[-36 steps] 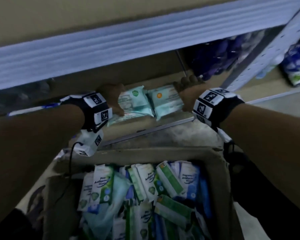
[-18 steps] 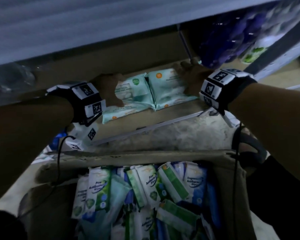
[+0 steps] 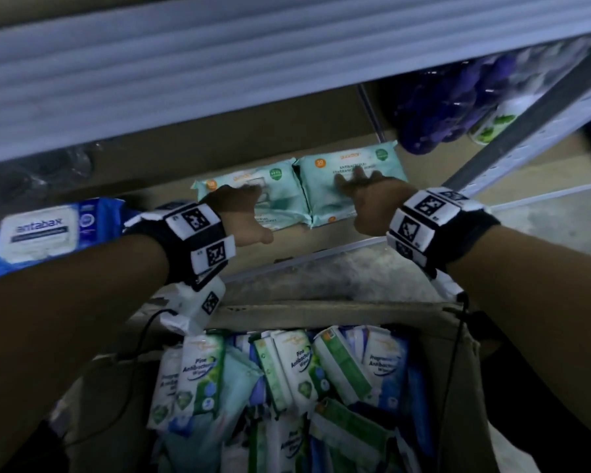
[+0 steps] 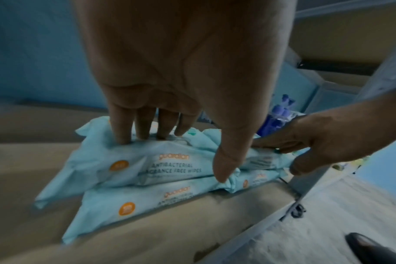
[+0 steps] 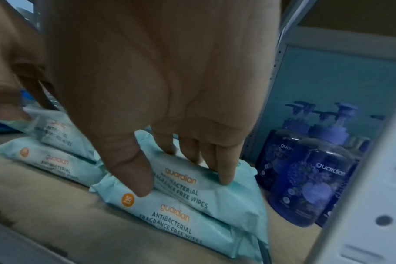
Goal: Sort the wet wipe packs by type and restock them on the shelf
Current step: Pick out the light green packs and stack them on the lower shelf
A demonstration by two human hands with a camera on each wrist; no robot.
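Both hands flat, fingers straight: left hand (image 4: 170,71) and right hand (image 5: 161,85) pressing soft, squashy, slick-film Guardian wipe packs (image 5: 192,192); I'd grip mid-body, not the crimped ends.

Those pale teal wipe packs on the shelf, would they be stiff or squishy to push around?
Probably squishy: the left teal pack wrinkles under the left hand's fingers. Its crimped ends look floppy. Lying flat and stacked in twos, the packs seem unlikely to roll, though the film may slide.

A shop's stock aisle is showing here: a metal shelf (image 3: 539,107) is carrying branded wipe packs (image 5: 192,192) and rows of pump bottles (image 5: 310,180), with a cardboard carton (image 3: 458,387) of packs standing below.
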